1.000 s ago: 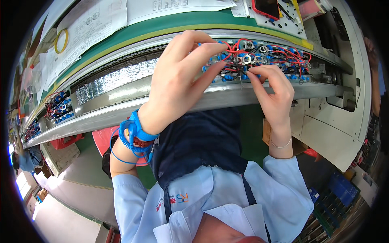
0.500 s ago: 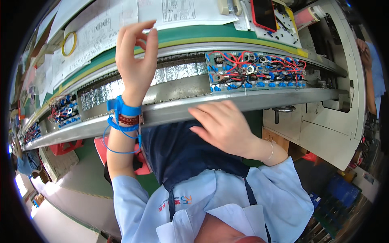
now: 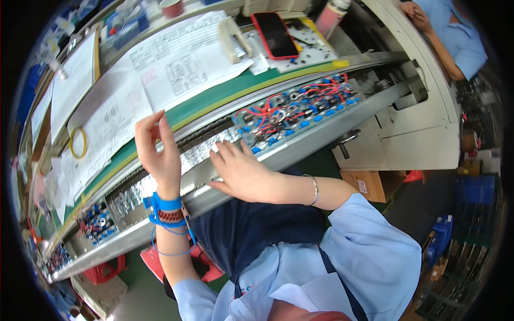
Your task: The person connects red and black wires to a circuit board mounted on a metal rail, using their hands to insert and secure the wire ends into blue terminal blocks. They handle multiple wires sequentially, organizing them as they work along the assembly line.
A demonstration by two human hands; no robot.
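My left hand [image 3: 159,155] is raised over the conveyor track, its fingers loosely bent and nothing visible in them. A blue wrist strap [image 3: 166,203] with a coiled cord circles that wrist. My right hand [image 3: 243,174] reaches across the near metal rail [image 3: 214,199] with fingers spread, its fingertips close to the left end of a circuit board panel [image 3: 305,121]. Whether they touch it I cannot tell. Blue components, red and black wires and ring terminals crowd the panel, which lies between the two rails.
More populated boards [image 3: 96,223] sit farther left on the track. Beyond it lie printed drawings [image 3: 182,75], a yellow tape ring [image 3: 78,143] and a red-edged phone [image 3: 274,35]. A hand crank [image 3: 349,137] juts below the rail at right. Another person's arm [image 3: 440,51] shows at upper right.
The view has turned and shifted. My right hand has moved from in front of the near rail forward over the track, to the panel's left end. My left hand stays raised, fingers bent.
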